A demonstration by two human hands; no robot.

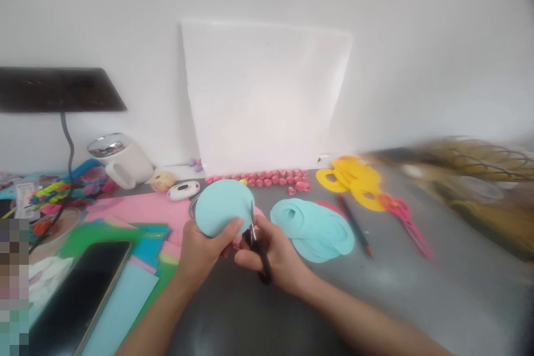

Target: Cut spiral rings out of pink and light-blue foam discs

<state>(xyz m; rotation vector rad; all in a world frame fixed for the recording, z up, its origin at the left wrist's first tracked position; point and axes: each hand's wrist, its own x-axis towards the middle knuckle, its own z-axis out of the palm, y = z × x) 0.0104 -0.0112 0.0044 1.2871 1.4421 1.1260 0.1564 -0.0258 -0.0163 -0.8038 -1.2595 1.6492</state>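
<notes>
My left hand (206,250) grips a light blue paper circle (223,206) by its lower edge, thumb on top. In my right hand (279,256) is a pair of black-handled scissors (261,258), its blades at the right edge of the circle. How far the blades are parted cannot be made out. Just right of my hands lies a pile of light blue paper rings and spirals (321,233). Behind the circle sit several small rolled red paper pieces (279,179) in rows.
Yellow paper rings (354,178), pink scissors (411,228) and a dark pencil (356,228) lie to the right. On the left are a phone (83,295), coloured paper sheets (137,208), a white mug (129,164) and a white oval device (183,191). A white board (267,100) leans against the wall.
</notes>
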